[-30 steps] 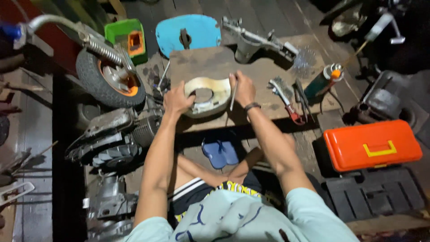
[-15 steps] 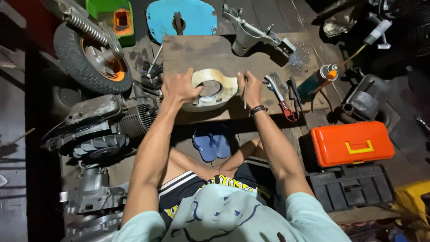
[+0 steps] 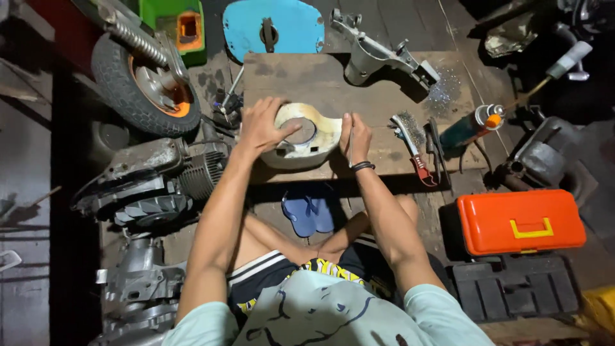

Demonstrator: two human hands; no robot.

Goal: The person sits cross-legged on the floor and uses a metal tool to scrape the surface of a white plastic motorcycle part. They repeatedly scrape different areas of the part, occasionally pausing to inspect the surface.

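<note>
Your left hand (image 3: 261,127) lies spread on the cream curved metal cover (image 3: 306,136), long axis left-right on the brown wooden board (image 3: 301,74); your right hand (image 3: 354,134) pinches a thin rod (image 3: 350,142) at its right end.

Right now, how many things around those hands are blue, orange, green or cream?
Blue: 2, the blue panel and blue sandals
Orange: 1, the orange toolbox
Green: 1, the green box
Cream: 1, the cream cover, under both hands
Total: 5
</note>
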